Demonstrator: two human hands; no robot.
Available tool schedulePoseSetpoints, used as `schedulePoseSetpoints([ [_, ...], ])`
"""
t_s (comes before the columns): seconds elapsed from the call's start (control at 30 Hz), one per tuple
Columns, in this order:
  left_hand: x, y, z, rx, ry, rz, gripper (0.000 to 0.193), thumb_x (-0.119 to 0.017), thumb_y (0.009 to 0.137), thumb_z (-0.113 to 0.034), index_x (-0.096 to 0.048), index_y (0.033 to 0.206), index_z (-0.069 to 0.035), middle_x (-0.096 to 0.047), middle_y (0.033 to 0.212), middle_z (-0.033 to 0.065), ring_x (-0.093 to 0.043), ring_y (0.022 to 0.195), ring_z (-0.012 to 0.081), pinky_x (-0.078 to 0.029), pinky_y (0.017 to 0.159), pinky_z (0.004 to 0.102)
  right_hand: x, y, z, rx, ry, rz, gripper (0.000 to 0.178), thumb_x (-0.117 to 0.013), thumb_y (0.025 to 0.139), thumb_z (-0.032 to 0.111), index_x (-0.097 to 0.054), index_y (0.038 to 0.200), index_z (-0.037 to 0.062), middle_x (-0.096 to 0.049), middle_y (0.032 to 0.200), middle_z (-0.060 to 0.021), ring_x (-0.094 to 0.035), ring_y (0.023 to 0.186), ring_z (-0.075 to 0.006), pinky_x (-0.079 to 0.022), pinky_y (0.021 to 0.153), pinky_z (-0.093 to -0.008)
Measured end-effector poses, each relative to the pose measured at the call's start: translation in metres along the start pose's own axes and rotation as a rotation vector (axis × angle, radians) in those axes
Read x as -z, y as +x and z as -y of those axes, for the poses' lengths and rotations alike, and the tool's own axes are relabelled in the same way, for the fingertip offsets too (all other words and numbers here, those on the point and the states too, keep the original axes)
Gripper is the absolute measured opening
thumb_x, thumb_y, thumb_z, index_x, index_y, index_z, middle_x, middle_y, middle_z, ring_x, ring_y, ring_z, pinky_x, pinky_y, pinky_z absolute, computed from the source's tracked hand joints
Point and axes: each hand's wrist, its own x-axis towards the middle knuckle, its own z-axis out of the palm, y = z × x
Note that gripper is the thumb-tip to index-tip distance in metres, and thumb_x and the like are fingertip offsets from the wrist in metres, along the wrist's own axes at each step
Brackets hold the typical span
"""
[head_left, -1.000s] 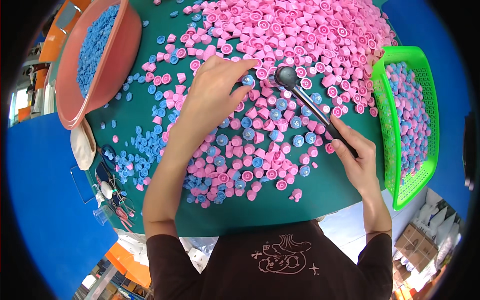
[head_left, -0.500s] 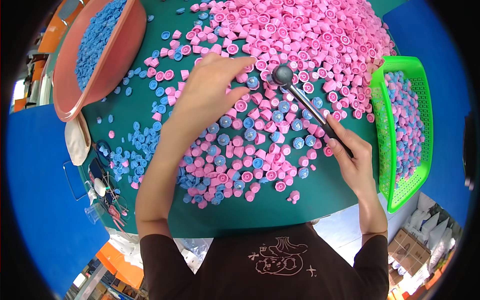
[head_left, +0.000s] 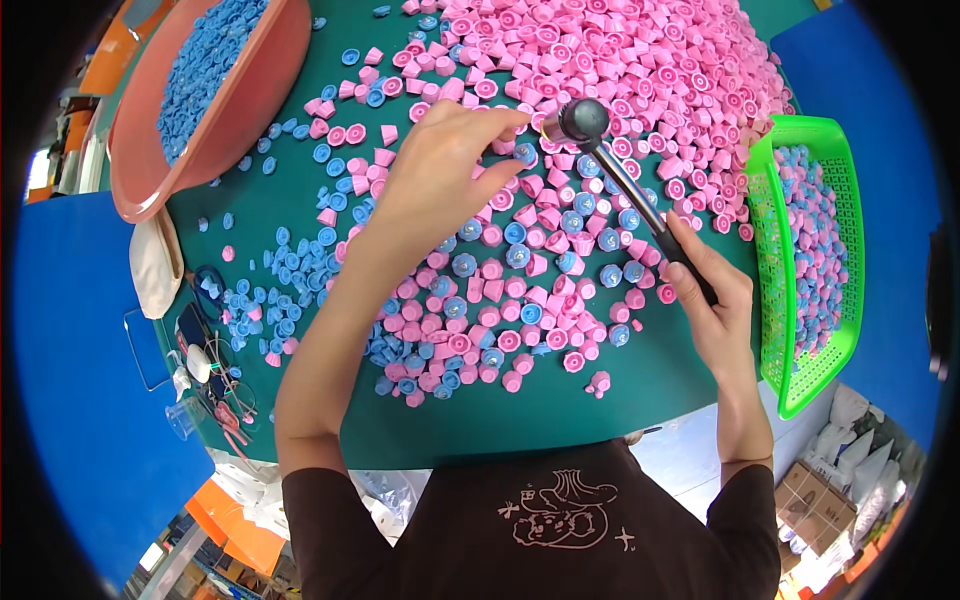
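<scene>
My right hand (head_left: 712,298) is wrapped round the black handle of a small hammer (head_left: 628,186). Its shaft is shiny metal, and its rounded black head points up-left over the pieces. My left hand (head_left: 452,162) reaches over the table from the left, thumb and index finger apart. A blue cap piece (head_left: 525,154) with a shiny middle sits between those fingertips, just left of the hammer head. The left hand's other fingers are hidden. Small pink cups (head_left: 512,381) and shiny-centred blue pieces (head_left: 517,255) lie scattered below the hands.
A large heap of pink cups (head_left: 640,60) covers the far table. At far left stands a salmon-coloured basin (head_left: 285,75) of blue pieces. A green basket (head_left: 775,340) at right holds mixed blue and pink pieces. Scissors (head_left: 232,428) lie near the left edge.
The view has shifted slightly, so the table things sit a little further right and higher. The hammer head has risen slightly and moved away from me; the left hand keeps much the same pose.
</scene>
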Motion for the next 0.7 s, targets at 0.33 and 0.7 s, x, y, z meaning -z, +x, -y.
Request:
schedulePoseSetpoints([
  [0.33,-0.011,0.009,0.002,0.024,0.044,0.088,0.039,-0.074,0.077,-0.008,-0.065,0.114,-0.007,-0.07,0.093,0.006,-0.061,0.09,0.0189,-0.049,0.075,0.0311,0.002,-0.007,-0.022,0.036,-0.002,-0.023,0.043,-0.063,0.09,0.008,-0.056,0.132,0.0011,-0.068,0.096,-0.0076,-0.054,0.074,-0.0086,-0.044,0.066,-0.0217],
  [0.7,-0.004,0.012,-0.007,-0.015,0.027,0.121,0.041,-0.074,0.074,-0.006,-0.065,0.113,-0.006,-0.067,0.092,0.0063,-0.056,0.088,0.025,-0.047,0.08,0.0367,-0.002,0.0,-0.024,0.105,-0.039,-0.025,0.044,-0.062,0.088,0.002,-0.057,0.132,0.0031,-0.054,0.073,-0.004,-0.045,0.062,-0.011,-0.037,0.056,-0.0262],
])
